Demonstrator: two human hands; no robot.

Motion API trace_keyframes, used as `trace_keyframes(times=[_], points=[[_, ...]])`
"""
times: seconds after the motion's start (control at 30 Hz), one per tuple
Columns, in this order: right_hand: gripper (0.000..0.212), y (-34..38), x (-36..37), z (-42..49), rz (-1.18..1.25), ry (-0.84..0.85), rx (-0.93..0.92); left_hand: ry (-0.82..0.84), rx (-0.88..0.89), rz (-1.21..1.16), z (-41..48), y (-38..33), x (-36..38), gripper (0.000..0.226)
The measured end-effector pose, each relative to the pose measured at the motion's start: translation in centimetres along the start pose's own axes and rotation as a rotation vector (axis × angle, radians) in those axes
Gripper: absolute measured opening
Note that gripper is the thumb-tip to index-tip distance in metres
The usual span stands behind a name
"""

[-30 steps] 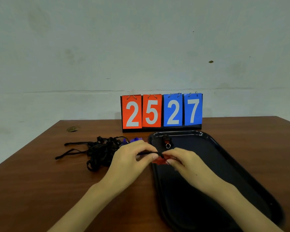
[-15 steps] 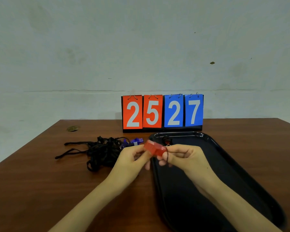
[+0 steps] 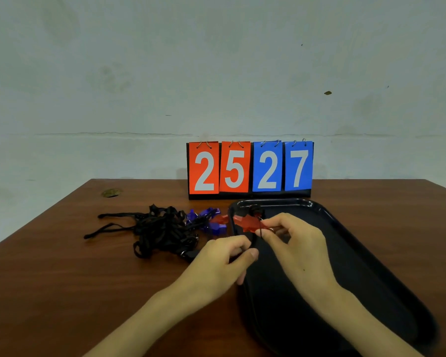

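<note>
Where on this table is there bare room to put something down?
Bare wood lies on the brown wooden table nearer than the tangled black lanyards, and the black plastic tray is bare right of the right hand. Crowded: blue plastic whistles, the red plastic whistle it holds, the left hand pinching its black cord.

The right hand [image 3: 298, 243] pinches a red whistle [image 3: 246, 224] by its ring end and holds it just above the far left corner of a black tray [image 3: 332, 215]. A thin black cord [image 3: 260, 232] hangs from the ring to the left hand [image 3: 224, 261], whose thumb and fingers [image 3: 238, 244] pinch it at the tray's left rim. On the worktop [image 3: 88, 279] to the left lies a tangle of black lanyards [image 3: 162, 228] with blue whistles [image 3: 211, 220] and a second red whistle [image 3: 220, 219]. A flip scoreboard [image 3: 250, 168] behind reads 2527.
</note>
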State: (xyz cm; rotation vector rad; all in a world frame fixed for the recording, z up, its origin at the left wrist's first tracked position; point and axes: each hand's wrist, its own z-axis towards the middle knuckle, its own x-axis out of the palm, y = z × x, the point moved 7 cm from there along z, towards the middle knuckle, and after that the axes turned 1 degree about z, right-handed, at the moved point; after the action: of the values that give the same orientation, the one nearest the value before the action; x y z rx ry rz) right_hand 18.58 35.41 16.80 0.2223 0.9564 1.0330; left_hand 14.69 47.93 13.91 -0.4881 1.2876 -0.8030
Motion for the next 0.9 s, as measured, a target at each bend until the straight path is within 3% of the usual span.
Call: trace_keyframes(times=[0.2,0.37,0.5,0.77,0.9], points=[[0.016,0.7,1.4,0.2,-0.136,0.277,-0.159,-0.09,0.059,0.08,0.1,-0.3,-1.8,0.018],[0.013,0.7,2.1,0.0,0.023,0.48,-0.064,-0.147,0.091,0.112,0.4,-0.1,-3.4,0.016],[0.011,0.8,2.3,-0.2,0.161,0.525,-0.015,-0.181,0.045,-0.014,0.7,0.6,-4.1,0.017],[0.011,1.8,2.2,-0.3,0.56,0.641,0.111,0.024,-0.136,-0.437,0.4,1.1,-3.3,0.034],[0.007,1.9,2.1,-0.4,0.726,0.586,0.188,0.06,-0.139,-0.552,0.2,0.5,-2.2,0.042]])
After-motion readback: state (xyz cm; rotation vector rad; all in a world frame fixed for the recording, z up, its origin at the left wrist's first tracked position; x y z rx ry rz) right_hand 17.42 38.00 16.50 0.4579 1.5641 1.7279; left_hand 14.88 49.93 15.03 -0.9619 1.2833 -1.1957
